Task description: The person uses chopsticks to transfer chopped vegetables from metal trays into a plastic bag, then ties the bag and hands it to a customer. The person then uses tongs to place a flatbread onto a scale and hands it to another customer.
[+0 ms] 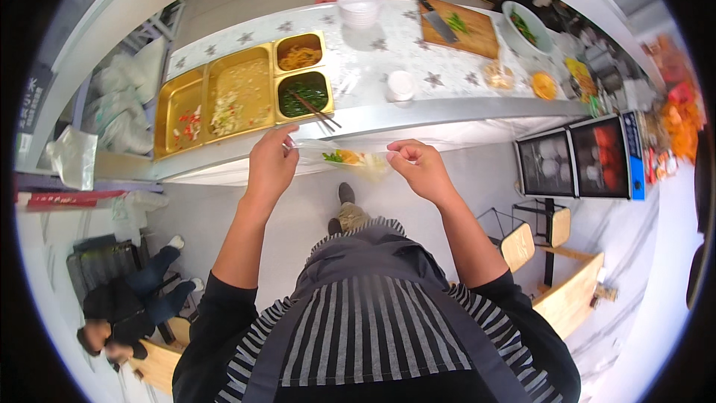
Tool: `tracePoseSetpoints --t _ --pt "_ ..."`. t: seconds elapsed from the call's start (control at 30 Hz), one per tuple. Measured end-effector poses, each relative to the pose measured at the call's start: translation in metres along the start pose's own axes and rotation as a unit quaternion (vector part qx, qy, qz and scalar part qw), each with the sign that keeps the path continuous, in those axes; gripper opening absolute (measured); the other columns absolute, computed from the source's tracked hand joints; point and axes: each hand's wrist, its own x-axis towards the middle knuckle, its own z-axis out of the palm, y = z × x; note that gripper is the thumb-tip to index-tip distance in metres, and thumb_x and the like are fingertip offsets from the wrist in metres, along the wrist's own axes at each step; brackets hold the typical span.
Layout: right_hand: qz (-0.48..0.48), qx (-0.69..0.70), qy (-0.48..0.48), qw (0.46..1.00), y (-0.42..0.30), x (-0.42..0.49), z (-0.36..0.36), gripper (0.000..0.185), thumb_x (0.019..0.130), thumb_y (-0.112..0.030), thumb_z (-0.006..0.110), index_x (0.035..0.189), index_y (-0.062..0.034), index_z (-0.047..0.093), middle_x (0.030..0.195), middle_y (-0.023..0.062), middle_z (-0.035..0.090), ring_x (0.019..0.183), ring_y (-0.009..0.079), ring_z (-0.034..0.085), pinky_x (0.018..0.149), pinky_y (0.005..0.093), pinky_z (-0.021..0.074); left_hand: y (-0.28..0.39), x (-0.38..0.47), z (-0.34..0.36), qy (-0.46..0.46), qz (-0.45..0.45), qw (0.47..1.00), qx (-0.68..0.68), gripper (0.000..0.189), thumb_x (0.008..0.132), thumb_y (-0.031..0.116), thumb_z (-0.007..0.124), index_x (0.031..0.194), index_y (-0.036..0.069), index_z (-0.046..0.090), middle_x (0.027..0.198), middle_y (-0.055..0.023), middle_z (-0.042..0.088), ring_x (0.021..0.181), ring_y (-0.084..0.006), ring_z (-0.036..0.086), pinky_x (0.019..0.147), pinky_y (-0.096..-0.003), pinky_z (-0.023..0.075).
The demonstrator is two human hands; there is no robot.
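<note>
A clear plastic bag (313, 151) hangs stretched between my two hands, just off the counter's front edge. Green, orange and pale pieces of food (349, 158) show through its film. My left hand (274, 157) pinches one end between thumb and fingers, close to the gold metal trays. At the other end, the bent fingers of my right hand (418, 170) grip the film, which is blurred there. Dark chopsticks (313, 109) rest slantwise in the tray of chopped greens (302, 92), their ends sticking out past its rim towards the bag.
Gold trays of shredded vegetables (299, 57) and chopped pieces (226, 115) line the counter's left. Farther right are stacked bowls (359, 6), a white tub (400, 87), a knife (439, 22) on a cutting board (481, 33), and a bowl of greens (526, 28). A person (123, 302) sits behind at left.
</note>
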Motion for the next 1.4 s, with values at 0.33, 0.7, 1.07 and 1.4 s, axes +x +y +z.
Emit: tracePoseSetpoints --t 0.33,0.7,1.07,1.4 --pt "0.056 0.228 0.205 0.950 0.053 -0.108 -0.110 0.040 0.103 -0.031 0.058 0.075 -0.0045 0.065 0.086 0.0035 0.074 0.083 0.0074 0.059 0.078 0.0296 0.0478 0.126 0.002 0.165 -0.247 -0.022 0.873 -0.420 0.029 0.104 0.031 0.055 0.095 0.005 0.064 0.091 -0.0046 0.071 0.078 -0.0137 0.058 0.079 -0.0313 0.0473" --pt "-0.110 -0.083 0.378 0.915 0.125 -0.148 -0.269 0.023 0.093 -0.021 0.068 0.079 -0.0036 0.068 0.120 0.0136 0.065 0.118 0.0320 0.054 0.099 0.0409 0.0425 0.300 -0.026 0.363 -0.377 0.011 0.888 -0.262 0.030 0.106 0.026 0.044 0.124 0.006 0.056 0.080 -0.0029 0.057 0.076 -0.0130 0.054 0.077 -0.0315 0.0486" --pt "-0.115 -0.200 0.401 0.886 0.174 -0.179 -0.373 0.023 0.085 -0.031 0.076 0.095 -0.0113 0.070 0.131 0.0111 0.056 0.132 0.0377 0.044 0.113 0.0564 0.0247 0.385 -0.021 0.494 -0.412 0.016 0.886 -0.212 0.032 0.103 0.023 0.051 0.096 -0.002 0.070 0.085 -0.0055 0.068 0.082 -0.0141 0.060 0.075 -0.0324 0.0500" --pt "-0.043 -0.285 0.375 0.881 0.217 -0.157 -0.446 0.021 0.080 -0.024 0.078 0.099 -0.0168 0.070 0.129 0.0060 0.057 0.134 0.0331 0.044 0.115 0.0604 0.0205 0.437 0.032 0.577 -0.468 -0.037 0.848 -0.246 0.044 0.108 0.034 0.043 0.114 0.001 0.072 0.087 -0.0091 0.069 0.076 -0.0135 0.058 0.069 -0.0298 0.0478"
